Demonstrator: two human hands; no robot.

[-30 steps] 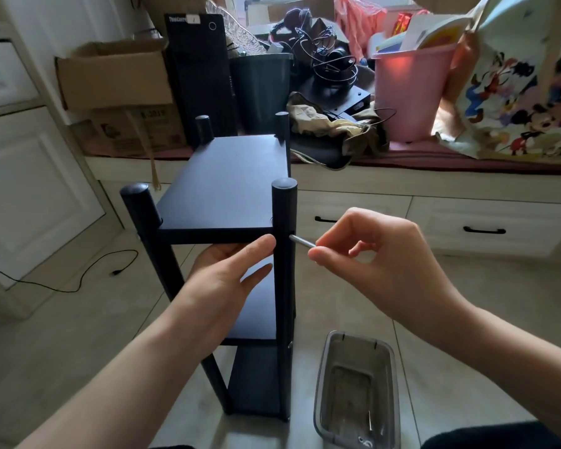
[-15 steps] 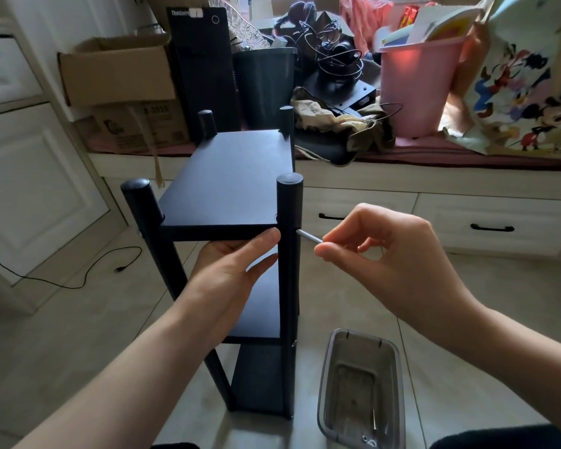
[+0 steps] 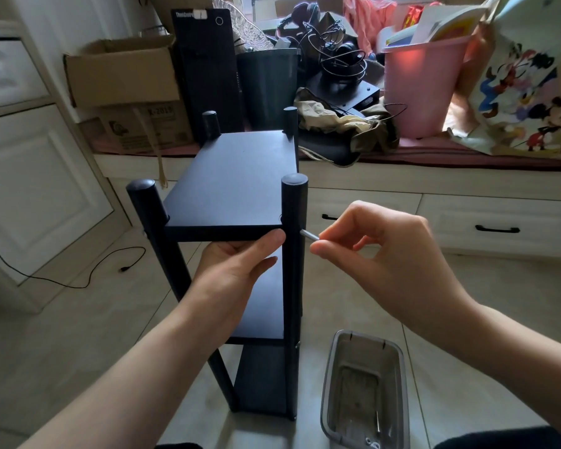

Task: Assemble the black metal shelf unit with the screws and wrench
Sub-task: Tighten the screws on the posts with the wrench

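Note:
A black metal shelf unit (image 3: 237, 176) with three tiers and four round posts stands on the tiled floor in front of me. My left hand (image 3: 237, 270) reaches under the top shelf's front edge, thumb pressed against the near right post (image 3: 293, 254). My right hand (image 3: 379, 254) pinches a thin silver wrench (image 3: 309, 235) whose tip meets the right side of that post just below the top shelf.
A clear plastic tub (image 3: 363, 390) with a few small metal parts sits on the floor to the right of the shelf. Behind runs a low drawer bench (image 3: 467, 218) piled with boxes, a pink bin (image 3: 421, 89) and cables. A black cord (image 3: 78, 273) lies at left.
The view has shifted slightly. My right hand has turned the wrench a little at the post; my left hand keeps its place under the top shelf.

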